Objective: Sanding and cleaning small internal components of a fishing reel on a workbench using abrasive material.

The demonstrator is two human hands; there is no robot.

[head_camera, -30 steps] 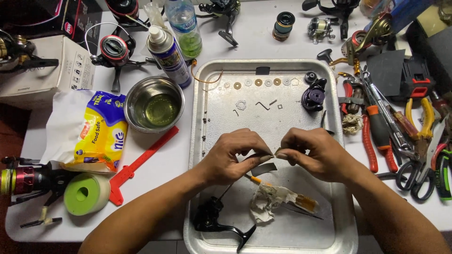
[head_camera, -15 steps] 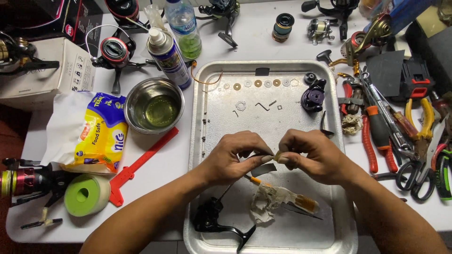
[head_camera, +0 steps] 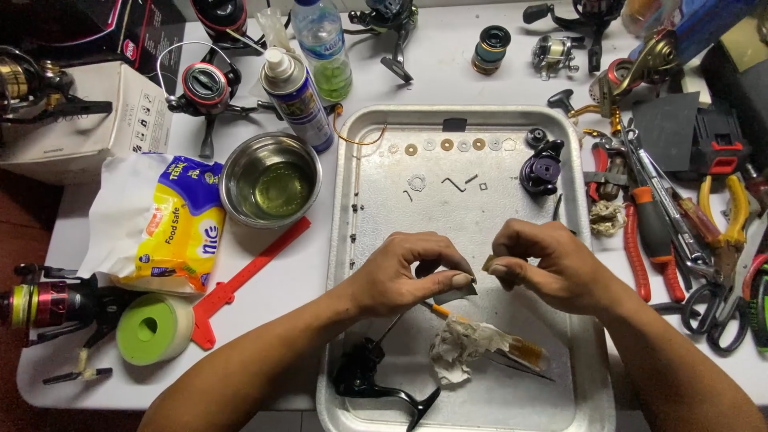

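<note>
Over the metal tray [head_camera: 356, 240], the left hand [head_camera: 408, 276] and right hand [head_camera: 552, 268] meet fingertip to fingertip, both grips pinched narrow on a small flat part [head_camera: 486, 264] lying crosswise between them, nearer the right.

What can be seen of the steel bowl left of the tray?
The steel bowl is round, shiny metal, upright on the white table, holding a shallow pool of clear yellowish liquid. It sits just left of the metal tray, in front of the spray can, beside the yellow packet. A red plastic strip lies just below it. Neither hand touches it.
</note>
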